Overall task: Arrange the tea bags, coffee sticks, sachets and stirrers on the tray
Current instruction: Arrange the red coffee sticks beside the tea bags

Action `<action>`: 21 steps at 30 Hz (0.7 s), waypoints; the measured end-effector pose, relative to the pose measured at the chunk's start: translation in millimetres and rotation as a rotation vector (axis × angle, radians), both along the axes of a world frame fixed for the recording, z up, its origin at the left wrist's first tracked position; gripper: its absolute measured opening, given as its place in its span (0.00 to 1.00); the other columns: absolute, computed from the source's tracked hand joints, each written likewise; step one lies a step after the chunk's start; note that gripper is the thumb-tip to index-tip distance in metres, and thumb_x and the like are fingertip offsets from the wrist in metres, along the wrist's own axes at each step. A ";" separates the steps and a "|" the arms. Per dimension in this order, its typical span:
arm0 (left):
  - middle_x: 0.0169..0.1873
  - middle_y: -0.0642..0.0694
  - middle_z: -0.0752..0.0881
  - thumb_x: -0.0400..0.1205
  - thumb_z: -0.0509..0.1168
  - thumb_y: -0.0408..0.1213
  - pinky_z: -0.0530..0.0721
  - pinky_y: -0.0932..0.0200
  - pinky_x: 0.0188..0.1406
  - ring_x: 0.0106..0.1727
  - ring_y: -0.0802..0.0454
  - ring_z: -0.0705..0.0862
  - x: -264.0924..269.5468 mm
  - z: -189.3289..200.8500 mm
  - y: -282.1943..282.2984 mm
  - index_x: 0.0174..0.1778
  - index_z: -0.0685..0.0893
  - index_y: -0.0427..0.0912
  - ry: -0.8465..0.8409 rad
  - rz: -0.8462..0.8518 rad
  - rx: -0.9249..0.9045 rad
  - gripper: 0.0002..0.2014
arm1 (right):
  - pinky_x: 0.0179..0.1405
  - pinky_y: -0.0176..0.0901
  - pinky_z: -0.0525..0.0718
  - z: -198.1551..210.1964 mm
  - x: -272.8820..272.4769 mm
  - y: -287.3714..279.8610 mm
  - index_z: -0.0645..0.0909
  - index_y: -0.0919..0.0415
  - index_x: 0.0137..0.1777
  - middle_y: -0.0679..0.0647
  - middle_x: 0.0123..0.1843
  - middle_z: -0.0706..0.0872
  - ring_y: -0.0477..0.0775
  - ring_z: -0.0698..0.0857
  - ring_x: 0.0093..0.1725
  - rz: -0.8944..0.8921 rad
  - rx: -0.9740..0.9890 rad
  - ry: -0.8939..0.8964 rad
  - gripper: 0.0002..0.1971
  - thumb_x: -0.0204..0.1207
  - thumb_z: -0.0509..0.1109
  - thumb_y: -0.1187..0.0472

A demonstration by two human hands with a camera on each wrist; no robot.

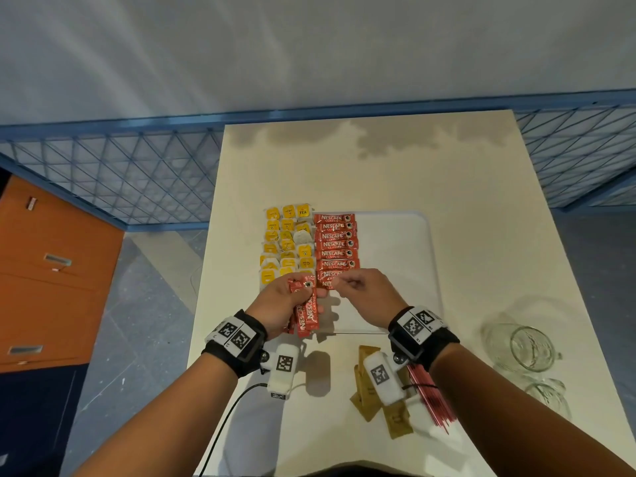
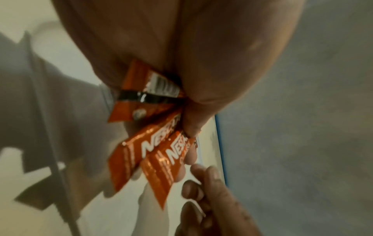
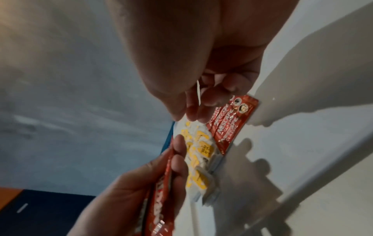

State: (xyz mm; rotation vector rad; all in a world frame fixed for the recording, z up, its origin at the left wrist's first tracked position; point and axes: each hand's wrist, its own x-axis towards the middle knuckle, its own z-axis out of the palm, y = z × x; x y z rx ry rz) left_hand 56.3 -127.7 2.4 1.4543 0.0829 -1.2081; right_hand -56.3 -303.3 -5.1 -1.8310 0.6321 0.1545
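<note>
My left hand [image 1: 292, 297] grips a small bunch of red coffee sticks [image 1: 307, 313] over the tray's near-left corner; the sticks [image 2: 161, 159] fan out below the thumb. My right hand [image 1: 347, 284] hovers at the near end of the column of coffee sticks [image 1: 335, 244] laid on the white tray [image 1: 399, 270]. Its thumb and fingers [image 3: 196, 110] pinch a thin piece seen edge-on, seemingly a coffee stick. Yellow tea bags [image 1: 285, 242] lie in rows left of the column, also seen as tea bags [image 3: 198, 151] in the right wrist view.
Brown sachets [image 1: 370, 380] and a tied bundle of red stirrers [image 1: 432, 402] lie on the table near its front edge, under my right wrist. Two glass jars [image 1: 528, 346] stand at the right. The tray's right half is bare. A blue mesh fence [image 1: 137, 173] runs behind the table.
</note>
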 end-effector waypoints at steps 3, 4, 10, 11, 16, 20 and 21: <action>0.53 0.32 0.92 0.88 0.63 0.26 0.93 0.44 0.40 0.42 0.39 0.93 -4.9 2.2 -0.7 0.71 0.76 0.40 -0.057 -0.145 -0.014 0.16 | 0.49 0.47 0.86 -1.1 6.5 2.9 0.91 0.50 0.45 0.48 0.41 0.91 0.48 0.88 0.44 0.021 0.083 -0.050 0.10 0.83 0.72 0.49; 0.54 0.31 0.92 0.88 0.63 0.26 0.93 0.43 0.43 0.43 0.38 0.93 -6.2 2.5 -0.7 0.71 0.76 0.41 -0.076 -0.191 -0.023 0.16 | 0.52 0.51 0.88 -1.2 8.1 3.8 0.91 0.48 0.43 0.48 0.42 0.92 0.51 0.89 0.46 0.057 0.097 -0.048 0.10 0.82 0.72 0.48; 0.54 0.32 0.91 0.88 0.64 0.29 0.91 0.50 0.42 0.45 0.43 0.93 -9.0 3.6 -1.6 0.73 0.77 0.41 -0.098 -0.284 -0.066 0.17 | 0.57 0.55 0.87 1.5 10.0 3.5 0.89 0.47 0.35 0.49 0.37 0.92 0.51 0.89 0.48 0.203 0.043 -0.018 0.12 0.81 0.73 0.58; 0.55 0.32 0.91 0.88 0.64 0.30 0.91 0.49 0.44 0.47 0.41 0.93 -8.1 2.9 -0.9 0.73 0.77 0.41 -0.118 -0.288 -0.057 0.17 | 0.56 0.53 0.87 1.0 9.3 1.7 0.91 0.50 0.39 0.49 0.39 0.92 0.50 0.88 0.47 0.187 0.045 -0.018 0.09 0.81 0.73 0.58; 0.53 0.34 0.93 0.91 0.59 0.31 0.91 0.39 0.54 0.53 0.34 0.89 1.5 -2.4 3.4 0.69 0.80 0.33 -0.173 -0.146 0.034 0.12 | 0.41 0.36 0.77 1.2 3.5 -9.7 0.89 0.53 0.45 0.46 0.40 0.88 0.40 0.83 0.37 0.055 0.069 0.012 0.05 0.82 0.74 0.60; 0.51 0.33 0.93 0.93 0.55 0.38 0.90 0.51 0.34 0.42 0.38 0.89 8.4 -2.1 4.8 0.57 0.82 0.32 -0.090 -0.003 0.077 0.14 | 0.37 0.29 0.76 -1.2 -4.3 -20.1 0.86 0.52 0.44 0.46 0.40 0.89 0.38 0.83 0.36 -0.101 0.107 0.026 0.07 0.82 0.73 0.64; 0.47 0.34 0.93 0.93 0.55 0.39 0.89 0.52 0.34 0.39 0.39 0.88 9.5 -3.1 5.1 0.53 0.81 0.34 -0.076 0.038 0.082 0.14 | 0.37 0.28 0.77 -3.5 -6.6 -21.9 0.87 0.55 0.47 0.48 0.41 0.89 0.39 0.84 0.37 -0.129 0.108 0.046 0.04 0.82 0.73 0.64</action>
